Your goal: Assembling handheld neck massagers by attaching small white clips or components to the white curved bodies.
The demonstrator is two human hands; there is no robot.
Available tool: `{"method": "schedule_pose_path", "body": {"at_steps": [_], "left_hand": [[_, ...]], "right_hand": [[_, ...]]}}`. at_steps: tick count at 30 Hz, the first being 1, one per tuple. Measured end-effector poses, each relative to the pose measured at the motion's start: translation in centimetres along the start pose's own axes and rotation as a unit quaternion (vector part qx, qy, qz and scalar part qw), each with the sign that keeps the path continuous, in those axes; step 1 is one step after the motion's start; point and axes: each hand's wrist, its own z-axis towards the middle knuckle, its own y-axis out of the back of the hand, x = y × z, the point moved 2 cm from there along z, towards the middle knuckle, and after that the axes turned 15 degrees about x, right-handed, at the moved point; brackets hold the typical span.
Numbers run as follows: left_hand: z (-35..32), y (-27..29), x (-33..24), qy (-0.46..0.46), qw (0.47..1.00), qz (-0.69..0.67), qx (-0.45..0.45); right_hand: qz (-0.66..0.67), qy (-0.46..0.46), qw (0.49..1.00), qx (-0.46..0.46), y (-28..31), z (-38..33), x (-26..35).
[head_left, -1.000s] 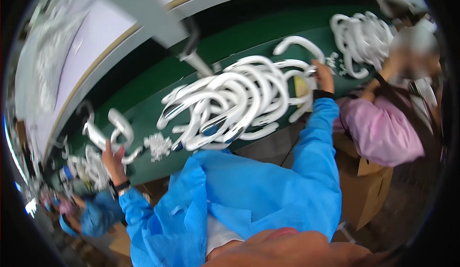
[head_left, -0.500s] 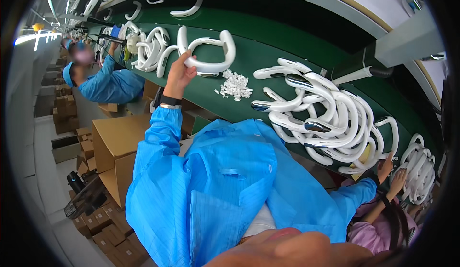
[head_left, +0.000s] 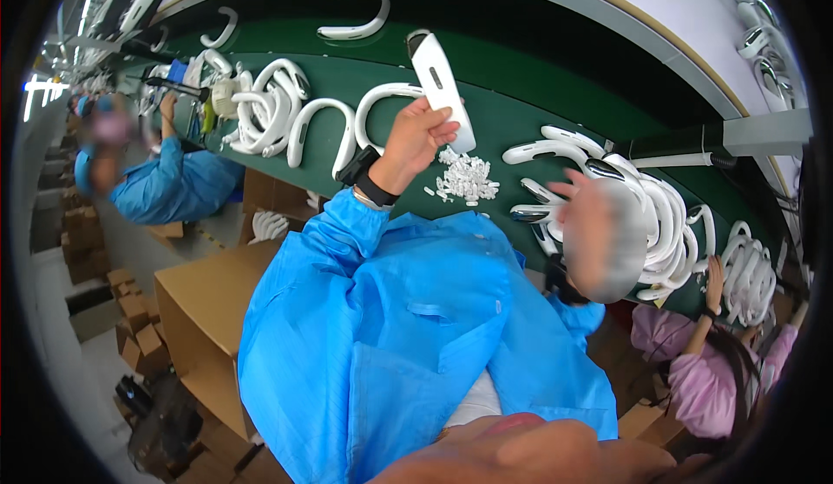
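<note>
White casing (head_left: 444, 89) sits in the left hand (head_left: 420, 135), thumb and fingers closed around its lower part; most of it sticks out past the fingers, dark tip (head_left: 418, 43) farthest away. Small white parts (head_left: 468, 177) near its lower end. Right hand (head_left: 586, 223) partly blurred, by the white pile (head_left: 666, 210); can't tell its grip.

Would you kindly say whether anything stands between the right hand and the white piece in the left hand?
Nothing visible blocks the right hand from the white piece; the small white parts lie lower, on the green table.
</note>
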Motion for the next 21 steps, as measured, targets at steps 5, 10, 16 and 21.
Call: {"method": "schedule_pose_path", "body": {"at_steps": [5, 10, 16, 21], "left_hand": [[-1.3, 0.4, -3.0, 0.014, 0.998, 0.014, 0.066], [-0.5, 5.0, -6.3, 0.045, 0.975, -0.159, 0.151], [0.9, 7.1, -7.9, 0.119, 0.987, -0.028, 0.100], [0.6, 6.4, -2.8, 0.110, 0.977, 0.182, -0.016]], "right_hand": [[-0.081, -0.031, 0.995, 0.049, -8.0, 7.1, -9.2], [-0.510, 0.161, 0.843, 0.062, -13.2, 9.2, -6.1], [-0.632, 0.242, 0.733, 0.077, -15.0, 8.9, -2.1], [-0.785, 0.263, 0.560, 0.028, -18.1, 9.2, 0.1]]}}
